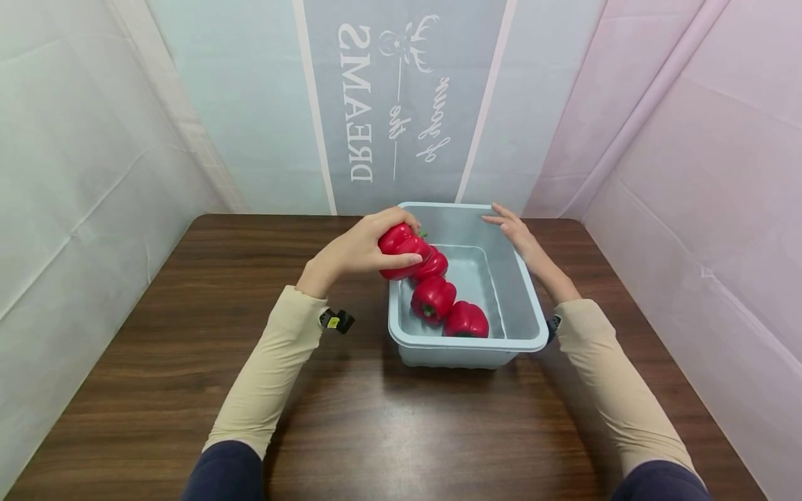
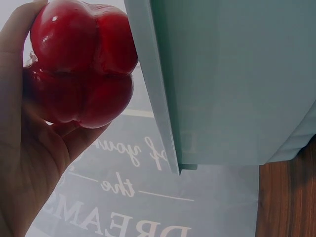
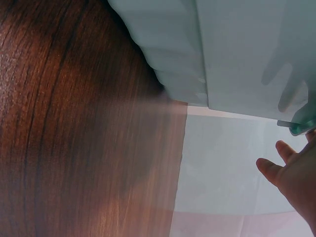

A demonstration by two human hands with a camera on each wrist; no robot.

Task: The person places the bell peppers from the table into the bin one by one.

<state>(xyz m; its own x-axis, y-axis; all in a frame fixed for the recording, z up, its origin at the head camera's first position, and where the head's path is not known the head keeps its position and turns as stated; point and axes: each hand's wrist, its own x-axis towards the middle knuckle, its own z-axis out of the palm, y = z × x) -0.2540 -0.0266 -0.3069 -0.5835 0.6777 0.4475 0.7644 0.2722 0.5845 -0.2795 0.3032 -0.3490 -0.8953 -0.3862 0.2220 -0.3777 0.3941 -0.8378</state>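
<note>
A red bell pepper (image 1: 399,249) is held in my left hand (image 1: 360,245) above the left rim of a light blue plastic bin (image 1: 528,296). The left wrist view shows the lobed underside of this bell pepper (image 2: 81,64), with fingers and thumb around it beside the bin wall. Inside the bin, along its left and near side, lie a bell pepper (image 1: 436,264) partly hidden by the held one, another bell pepper (image 1: 434,299) and a third bell pepper (image 1: 466,320). My right hand (image 1: 516,233) is at the bin's far right rim with fingers extended, holding nothing.
The bin stands on a dark brown wooden table (image 1: 250,278), towards its far edge. Behind the table hangs a grey-blue cloth (image 1: 401,104) with mirrored lettering. White cloth walls (image 1: 81,174) rise on both sides.
</note>
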